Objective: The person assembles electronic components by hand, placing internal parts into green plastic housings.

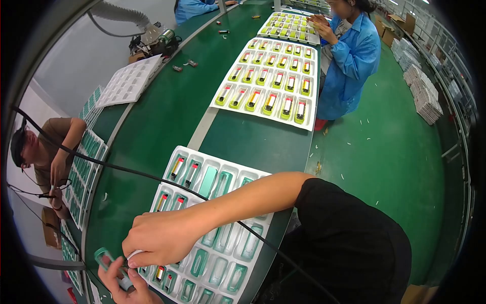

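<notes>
My left hand (pixel 124 286) is closed round a see-through teal plastic casing (pixel 104 257) at the lower left. Over it, my right hand (pixel 164 237) pinches a small white piece (pixel 133 254) close to the casing; its exact kind is hard to make out. Beneath my right forearm lies a white moulded tray (pixel 180 150) with teal casings in its pockets. Along its left side, several pockets hold slim cylinders with red and black ends, such as this battery-like part (pixel 177 168). My right hand and arm hide part of the tray.
A black cable (pixel 116 167) crosses in front of the tray. Further along the green conveyor (pixel 147 126) lies a white tray (pixel 221 104) of yellow-green casings. A co-worker in blue (pixel 354 66) stands right; another person (pixel 55 152) works left beside teal-filled trays (pixel 83 187).
</notes>
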Demonstrator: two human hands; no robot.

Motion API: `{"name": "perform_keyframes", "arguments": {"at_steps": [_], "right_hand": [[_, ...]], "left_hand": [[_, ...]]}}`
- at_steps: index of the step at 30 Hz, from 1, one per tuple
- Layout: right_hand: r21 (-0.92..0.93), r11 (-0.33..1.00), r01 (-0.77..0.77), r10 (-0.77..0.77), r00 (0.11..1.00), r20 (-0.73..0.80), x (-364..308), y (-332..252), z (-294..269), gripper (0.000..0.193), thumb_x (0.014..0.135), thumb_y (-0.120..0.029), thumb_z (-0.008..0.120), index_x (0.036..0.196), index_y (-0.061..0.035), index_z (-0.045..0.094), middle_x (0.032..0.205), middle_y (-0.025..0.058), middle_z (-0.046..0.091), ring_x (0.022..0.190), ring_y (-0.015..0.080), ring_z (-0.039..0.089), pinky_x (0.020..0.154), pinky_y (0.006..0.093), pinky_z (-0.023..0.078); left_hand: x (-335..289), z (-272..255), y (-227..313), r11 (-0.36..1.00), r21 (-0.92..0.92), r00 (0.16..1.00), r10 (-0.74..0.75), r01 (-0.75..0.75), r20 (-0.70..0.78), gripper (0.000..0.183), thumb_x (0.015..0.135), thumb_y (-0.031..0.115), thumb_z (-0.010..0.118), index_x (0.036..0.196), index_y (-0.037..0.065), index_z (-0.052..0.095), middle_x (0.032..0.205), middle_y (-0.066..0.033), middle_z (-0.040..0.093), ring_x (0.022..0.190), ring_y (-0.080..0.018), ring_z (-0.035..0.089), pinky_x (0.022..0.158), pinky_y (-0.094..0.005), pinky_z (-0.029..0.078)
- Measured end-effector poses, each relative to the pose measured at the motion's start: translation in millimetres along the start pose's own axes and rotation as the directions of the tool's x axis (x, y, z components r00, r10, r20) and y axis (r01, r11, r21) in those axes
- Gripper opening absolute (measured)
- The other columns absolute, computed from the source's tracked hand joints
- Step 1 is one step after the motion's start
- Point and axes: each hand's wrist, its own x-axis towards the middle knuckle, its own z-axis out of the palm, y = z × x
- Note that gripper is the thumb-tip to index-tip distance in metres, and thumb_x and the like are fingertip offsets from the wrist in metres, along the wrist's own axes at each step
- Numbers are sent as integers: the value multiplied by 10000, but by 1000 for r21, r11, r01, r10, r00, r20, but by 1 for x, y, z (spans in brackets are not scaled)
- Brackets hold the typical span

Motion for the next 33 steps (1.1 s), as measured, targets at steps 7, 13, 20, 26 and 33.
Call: {"name": "perform_keyframes", "arguments": {"at_steps": [7,13,20,26,33], "right_hand": [[46,997,-61,59,997,56,-1,-1,-8,330,934,-228,505,826,60,626,651,190,615,668,362,608,617,425,454],[4,998,-68,68,997,35,-4,-5,-10,313,924,-218,504,893,63,639,687,199,626,690,350,620,628,424,457],[64,992,-112,119,985,-127,10,12,-19,266,861,-197,636,934,59,643,764,170,661,716,229,648,631,342,490],[340,935,-102,194,949,-248,-4,6,-46,256,854,-115,645,1066,25,627,814,91,664,693,121,624,607,251,495],[166,986,-31,70,970,-232,-3,-6,-28,255,812,30,680,1055,87,624,916,123,632,777,135,616,671,231,520]], "left_hand": [[1,0,9,997,72,999,41,-42,20,139,829,17,672,952,-35,711,940,-184,604,817,-288,600,735,-364,480],[-10,12,-17,997,-14,997,-79,79,-18,174,823,-48,599,993,-39,637,1193,-198,524,1110,-335,543,905,-414,434],[2,-7,-40,966,-112,938,-195,235,286,462,794,-44,577,1255,-39,569,1272,-164,485,925,-165,521,775,-257,449],[7,20,-42,622,-592,858,-405,513,317,703,795,-132,605,1421,4,315,1232,-185,566,944,-105,534,841,-246,482],[-3,11,-41,809,-500,947,-217,309,235,518,743,-117,677,1243,-28,577,1124,-142,637,1031,-179,622,836,-268,520]]}}
